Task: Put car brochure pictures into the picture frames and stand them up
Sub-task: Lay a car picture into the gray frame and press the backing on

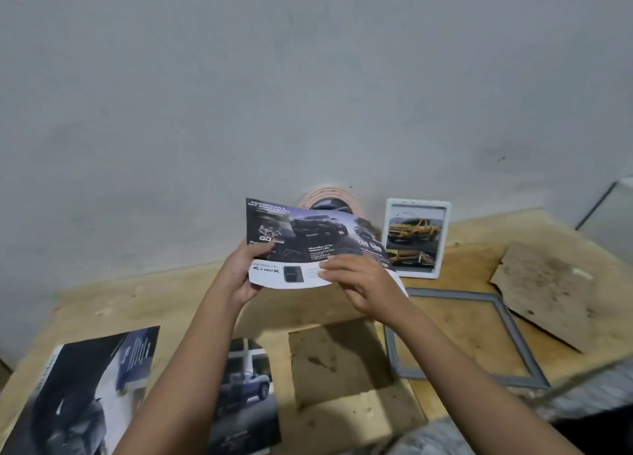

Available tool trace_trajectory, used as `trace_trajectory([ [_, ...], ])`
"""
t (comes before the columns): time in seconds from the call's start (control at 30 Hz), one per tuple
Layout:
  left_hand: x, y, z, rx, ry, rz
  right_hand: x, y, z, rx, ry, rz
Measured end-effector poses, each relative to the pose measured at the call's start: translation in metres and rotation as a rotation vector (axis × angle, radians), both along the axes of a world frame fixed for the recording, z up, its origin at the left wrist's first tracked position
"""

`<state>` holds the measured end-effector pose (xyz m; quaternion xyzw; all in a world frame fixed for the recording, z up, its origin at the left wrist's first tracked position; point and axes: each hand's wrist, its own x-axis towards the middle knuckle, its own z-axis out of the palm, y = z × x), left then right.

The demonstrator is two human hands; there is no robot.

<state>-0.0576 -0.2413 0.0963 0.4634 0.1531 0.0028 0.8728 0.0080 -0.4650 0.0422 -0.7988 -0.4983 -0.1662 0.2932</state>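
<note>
Pinching brochure page (308, 245), left hand (239, 276) and right hand (359, 283) both — 1 white frame (416, 202) stands filled, 2 o'clock; gray frame (452, 293) empty, 4 o'clock.

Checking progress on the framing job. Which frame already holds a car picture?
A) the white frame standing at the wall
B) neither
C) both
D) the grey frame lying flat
A: the white frame stands at the wall with a yellow pickup picture in it. The grey frame lies flat on the table with bare wood showing through, and the brochure page is held by the left hand and right hand.
</note>
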Motion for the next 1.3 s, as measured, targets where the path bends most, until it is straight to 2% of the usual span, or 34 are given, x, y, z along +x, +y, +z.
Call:
trace_trajectory([
  [0.1,0.016,-0.025,-0.013,0.045,-0.009,-0.065,0.002,-0.035,-0.017,-0.048,0.170,-0.031],
  [0.17,0.022,-0.040,-0.020,0.043,-0.022,-0.127,0.006,-0.056,-0.028,0.022,0.328,-0.105],
  [0.27,0.034,-0.063,-0.032,-0.009,-0.055,-0.205,0.017,-0.088,-0.047,0.155,0.522,-0.391],
  [0.33,0.041,-0.081,-0.039,-0.061,-0.047,-0.237,0.022,-0.112,-0.055,0.218,0.753,-0.584],
  [0.4,0.048,-0.097,-0.046,-0.092,-0.037,-0.276,0.025,-0.136,-0.061,0.356,1.133,-0.651],
  [0.5,0.059,-0.121,-0.055,-0.142,0.000,-0.350,0.028,-0.166,-0.074,0.457,1.569,-0.592],
  [0.57,0.066,-0.139,-0.061,-0.185,0.002,-0.405,0.031,-0.180,-0.080,0.540,1.723,-0.479],
  [0.67,0.073,-0.165,-0.069,-0.219,-0.018,-0.424,0.037,-0.196,-0.080,0.693,1.853,-0.266],
  [0.73,0.078,-0.174,-0.079,-0.251,0.000,-0.409,0.041,-0.206,-0.075,0.788,1.872,-0.186],
  [0.87,0.078,-0.181,-0.100,-0.218,0.134,-0.330,0.053,-0.234,-0.083,0.822,1.834,-0.240],
  [0.93,0.077,-0.182,-0.114,-0.054,0.244,-0.284,0.058,-0.244,-0.089,0.696,1.744,-0.427],
  [1.03,0.074,-0.188,-0.138,0.425,0.416,-0.237,0.061,-0.260,-0.097,0.517,1.530,-0.800],
  [1.1,0.069,-0.199,-0.154,0.694,0.500,-0.187,0.062,-0.271,-0.107,0.466,1.451,-0.919],
  [1.23,0.066,-0.233,-0.170,0.808,0.441,-0.166,0.060,-0.287,-0.131,0.323,1.294,-1.059],
  [1.3,0.066,-0.243,-0.179,1.011,0.349,-0.150,0.056,-0.290,-0.136,0.248,1.211,-1.045],
])
